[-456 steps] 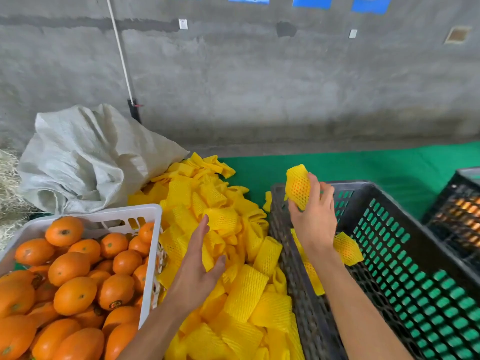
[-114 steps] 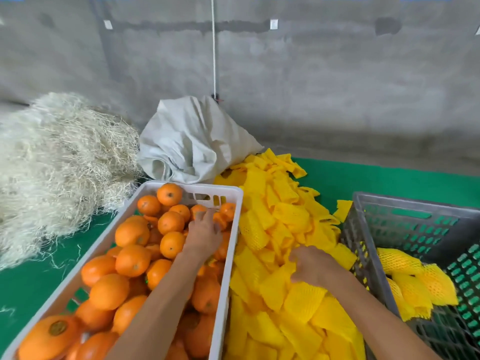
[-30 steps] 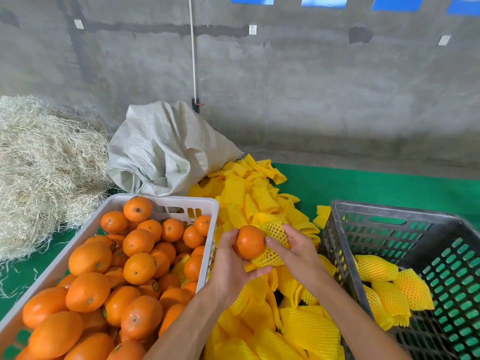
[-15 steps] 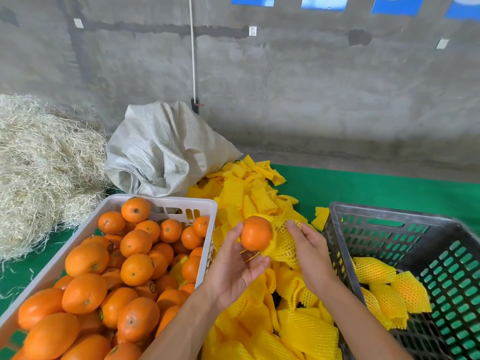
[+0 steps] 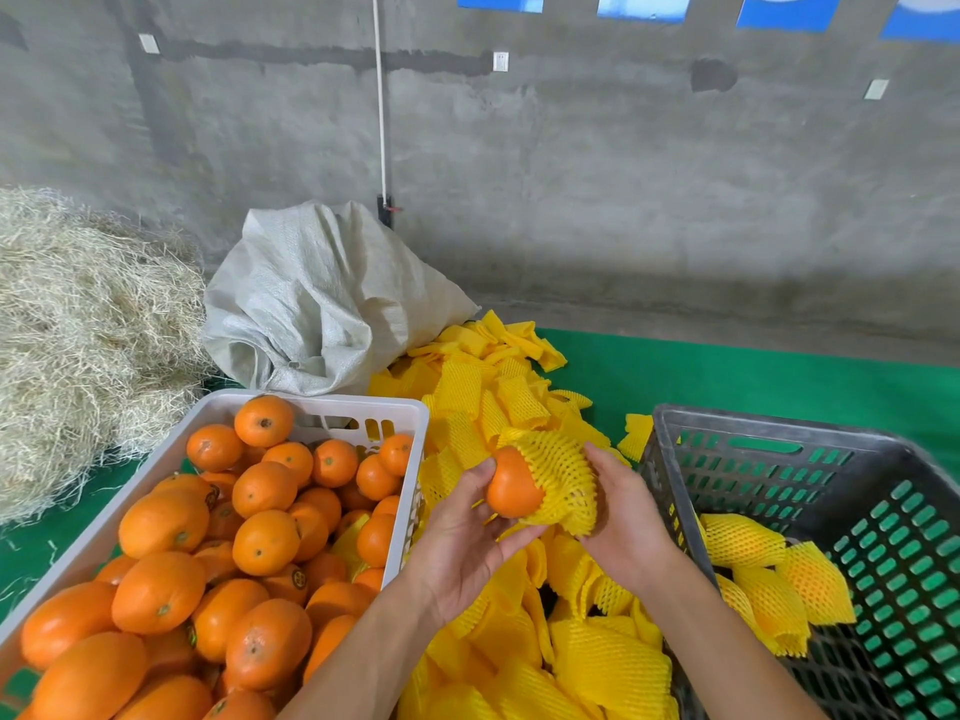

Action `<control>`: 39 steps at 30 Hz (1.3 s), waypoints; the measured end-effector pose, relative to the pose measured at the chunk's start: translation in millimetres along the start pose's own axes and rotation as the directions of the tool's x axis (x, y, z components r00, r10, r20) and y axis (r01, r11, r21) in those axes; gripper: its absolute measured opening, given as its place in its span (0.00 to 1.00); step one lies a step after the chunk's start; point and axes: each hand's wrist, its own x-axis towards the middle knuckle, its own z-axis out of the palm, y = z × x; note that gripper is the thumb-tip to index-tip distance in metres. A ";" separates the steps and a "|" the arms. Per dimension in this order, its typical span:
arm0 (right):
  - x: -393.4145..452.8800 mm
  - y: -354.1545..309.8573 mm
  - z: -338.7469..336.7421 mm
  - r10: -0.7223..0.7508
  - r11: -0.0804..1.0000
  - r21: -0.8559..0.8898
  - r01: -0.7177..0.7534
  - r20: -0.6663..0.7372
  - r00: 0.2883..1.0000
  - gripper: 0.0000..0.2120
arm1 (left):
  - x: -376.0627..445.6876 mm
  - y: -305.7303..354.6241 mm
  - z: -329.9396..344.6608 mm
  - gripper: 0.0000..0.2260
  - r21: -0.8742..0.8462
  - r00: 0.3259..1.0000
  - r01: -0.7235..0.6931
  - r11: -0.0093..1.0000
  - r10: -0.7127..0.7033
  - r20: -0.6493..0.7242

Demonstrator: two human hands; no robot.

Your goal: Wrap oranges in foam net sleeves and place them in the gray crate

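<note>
The left hand (image 5: 467, 532) cups an orange (image 5: 511, 488) from below, thumb on its left side and fingers curled under it. The right hand (image 5: 621, 517) grips a yellow foam net sleeve (image 5: 563, 483) that is stretched over the orange's right half; its fingertips seem tucked inside the mesh, though the net hides them. Both hands meet above the loose pile of sleeves (image 5: 524, 641), between the white crate of bare oranges (image 5: 322, 407) on the left and the gray crate (image 5: 779, 433) on the right.

The step in hand is sleeving: the fruit is roughly half covered, its left face still bare. The next move likely calls for pushing the orange deeper while drawing the net leftward until it closes round the fruit, then carrying it right into the gray crate, where several wrapped oranges (image 5: 769, 574) already lie.
</note>
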 end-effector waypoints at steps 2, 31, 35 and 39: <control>-2.2 -3.1 -2.5 -0.004 1.000 -0.020 0.006 0.082 0.997 0.20 | -0.6 0.3 -0.9 0.24 0.031 0.999 -0.009 0.999 0.010 -0.032; -22.3 26.9 30.4 -0.555 -0.461 -0.844 0.272 0.514 0.654 0.14 | -1.4 -27.0 10.4 0.24 0.225 0.975 -0.117 0.967 0.155 -0.160; -20.6 28.7 27.5 -0.530 -0.320 -0.885 0.339 0.464 0.710 0.19 | 0.3 -27.5 8.7 0.21 0.176 0.968 -0.147 0.973 0.178 -0.176; -19.4 28.2 22.4 -0.548 -0.102 -0.891 0.443 0.422 0.722 0.23 | 1.2 -17.9 4.9 0.19 0.172 0.967 -0.191 0.967 0.215 -0.138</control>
